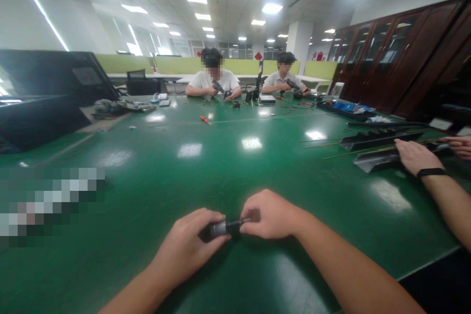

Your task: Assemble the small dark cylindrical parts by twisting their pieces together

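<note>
Near the front of the green table, my left hand [189, 243] is wrapped around a dark drill [219, 228] with a grey collar; most of its body is hidden by my palm and fingers. The black chuck points right, toward my right hand [270, 215]. Thumb and forefinger of that hand pinch a thin dark bit [246, 220] at the chuck's tip. Whether the bit sits fully inside the chuck, I cannot tell.
At right, a co-worker's hand [419, 157] rests by black metal channels [379, 159] and thin rods. Across the green table [154, 181] sit two people with drill-like tools. An orange screwdriver [204, 119] lies mid-table. A dark monitor [59, 78] stands left.
</note>
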`<state>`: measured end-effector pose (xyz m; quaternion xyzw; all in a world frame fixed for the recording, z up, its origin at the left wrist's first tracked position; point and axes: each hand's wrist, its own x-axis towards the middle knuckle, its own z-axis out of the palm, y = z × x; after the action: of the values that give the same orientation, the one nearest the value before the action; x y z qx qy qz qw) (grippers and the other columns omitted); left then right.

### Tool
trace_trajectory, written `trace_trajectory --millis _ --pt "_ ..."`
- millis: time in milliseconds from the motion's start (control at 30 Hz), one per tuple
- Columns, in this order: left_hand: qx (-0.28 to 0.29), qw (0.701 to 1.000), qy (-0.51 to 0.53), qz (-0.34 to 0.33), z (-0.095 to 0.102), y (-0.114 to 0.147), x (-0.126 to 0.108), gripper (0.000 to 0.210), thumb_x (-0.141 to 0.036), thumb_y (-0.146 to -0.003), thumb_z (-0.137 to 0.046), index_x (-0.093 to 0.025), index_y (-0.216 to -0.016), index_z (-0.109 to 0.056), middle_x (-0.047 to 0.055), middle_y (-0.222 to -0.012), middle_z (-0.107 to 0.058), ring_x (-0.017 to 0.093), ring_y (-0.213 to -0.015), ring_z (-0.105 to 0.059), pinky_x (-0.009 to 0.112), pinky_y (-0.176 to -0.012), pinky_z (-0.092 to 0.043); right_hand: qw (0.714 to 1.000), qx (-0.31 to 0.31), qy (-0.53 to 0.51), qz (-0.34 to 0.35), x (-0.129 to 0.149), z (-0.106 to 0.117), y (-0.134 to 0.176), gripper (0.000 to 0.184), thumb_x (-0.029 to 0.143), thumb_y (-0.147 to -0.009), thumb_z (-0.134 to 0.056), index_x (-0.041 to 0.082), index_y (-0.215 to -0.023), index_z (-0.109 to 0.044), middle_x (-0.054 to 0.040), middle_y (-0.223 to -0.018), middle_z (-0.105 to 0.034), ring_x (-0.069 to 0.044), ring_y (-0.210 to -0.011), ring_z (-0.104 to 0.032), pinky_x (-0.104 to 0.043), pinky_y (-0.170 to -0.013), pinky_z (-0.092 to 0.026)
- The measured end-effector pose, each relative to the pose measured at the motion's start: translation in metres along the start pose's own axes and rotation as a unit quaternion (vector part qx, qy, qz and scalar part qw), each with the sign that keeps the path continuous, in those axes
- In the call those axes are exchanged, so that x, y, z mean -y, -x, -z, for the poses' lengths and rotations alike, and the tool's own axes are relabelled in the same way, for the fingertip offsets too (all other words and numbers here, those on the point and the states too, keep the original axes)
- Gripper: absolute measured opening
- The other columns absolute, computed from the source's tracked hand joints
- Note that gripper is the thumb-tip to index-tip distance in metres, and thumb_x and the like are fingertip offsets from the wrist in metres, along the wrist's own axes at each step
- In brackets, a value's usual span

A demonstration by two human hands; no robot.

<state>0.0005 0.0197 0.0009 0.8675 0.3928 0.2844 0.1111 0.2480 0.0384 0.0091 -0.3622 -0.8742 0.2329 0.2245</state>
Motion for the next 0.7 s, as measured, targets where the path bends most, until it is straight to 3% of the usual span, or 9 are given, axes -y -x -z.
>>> trace_trajectory --millis 700 --pt "-0.005 1.000 -0.010 0.008 0.0036 0.0003 0.0058 0.020 -0.034 -0.083 -0.071 -0.024 -0.099 -0.067 -0.001 -0.090 -0.071 0.014 -0.080 -0.068 0.025 -0.074 -0.053 1.000 -0.012 0.010 -0.013 -0.0028 0.0039 0.0010 0.017 0.032 -0.079 -0.070 0.017 -0.085 -0.075 -0.0010 -0.074 -0.070 -0.012 -0.066 -0.059 -0.022 -0.061 -0.041"
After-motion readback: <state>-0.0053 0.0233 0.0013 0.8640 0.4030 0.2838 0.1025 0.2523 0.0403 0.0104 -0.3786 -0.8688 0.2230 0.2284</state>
